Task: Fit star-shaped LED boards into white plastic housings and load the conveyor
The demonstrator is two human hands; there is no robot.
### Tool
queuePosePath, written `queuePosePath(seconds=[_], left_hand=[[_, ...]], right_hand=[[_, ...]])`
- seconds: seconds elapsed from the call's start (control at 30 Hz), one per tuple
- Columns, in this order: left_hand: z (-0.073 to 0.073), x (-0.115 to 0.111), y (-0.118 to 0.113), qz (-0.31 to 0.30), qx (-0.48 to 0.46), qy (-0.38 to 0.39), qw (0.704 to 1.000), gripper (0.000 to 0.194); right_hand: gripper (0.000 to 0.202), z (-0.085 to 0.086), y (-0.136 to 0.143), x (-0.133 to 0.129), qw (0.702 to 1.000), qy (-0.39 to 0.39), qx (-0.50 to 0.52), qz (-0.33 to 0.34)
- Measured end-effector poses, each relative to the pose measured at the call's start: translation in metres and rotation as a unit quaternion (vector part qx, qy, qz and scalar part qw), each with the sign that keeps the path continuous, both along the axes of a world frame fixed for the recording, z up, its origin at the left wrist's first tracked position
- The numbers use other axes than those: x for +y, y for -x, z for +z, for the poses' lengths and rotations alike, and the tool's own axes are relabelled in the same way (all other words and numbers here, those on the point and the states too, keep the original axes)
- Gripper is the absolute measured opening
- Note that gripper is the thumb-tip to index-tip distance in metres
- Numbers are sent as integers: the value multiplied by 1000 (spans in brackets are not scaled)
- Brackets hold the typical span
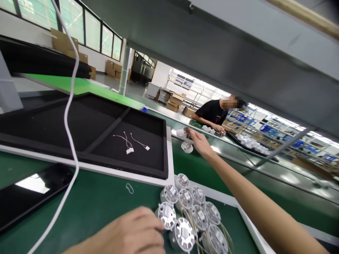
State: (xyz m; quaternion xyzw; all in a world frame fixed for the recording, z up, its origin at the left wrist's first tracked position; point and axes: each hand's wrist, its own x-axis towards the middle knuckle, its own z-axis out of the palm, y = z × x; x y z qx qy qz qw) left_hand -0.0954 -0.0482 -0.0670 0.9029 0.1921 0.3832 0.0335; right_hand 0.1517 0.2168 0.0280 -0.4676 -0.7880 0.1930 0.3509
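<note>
My right hand reaches out over the green belt, its fingers pinched on the rim of a white round housing. Just below it, a second round housing rests on the belt. At the bottom, my left hand is slightly blurred, with bent fingers whose tips are hidden. Its knuckles come close to a cluster of round white housings with silver finned insides; whether they touch is unclear. Each housing in the cluster carries a small pale block, and thin wires trail between several of them.
A black foam-lined tray at left holds several small white connectors with leads. A dark glossy device, a rubber band and a hanging white cable are nearby. Across the belt a person handles parts. A grey shelf overhangs.
</note>
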Motion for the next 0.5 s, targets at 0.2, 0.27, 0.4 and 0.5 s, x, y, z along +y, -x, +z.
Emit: queuePosePath(seconds=[0.2, 0.27, 0.4, 0.5], left_hand=[[26, -1, 30, 200, -225, 5, 954, 32], [38, 2, 40, 253, -338, 69, 904, 24], [47, 16, 51, 220, -354, 293, 860, 55], [39, 27, 50, 181, -275, 379, 865, 77]], right_hand=[[84, 28, 11, -100, 990, -1, 10, 141], [79, 28, 22, -133, 980, 22, -7, 195], [65, 12, 45, -188, 933, 101, -95, 331], [53, 3, 54, -212, 886, 136, -162, 413]])
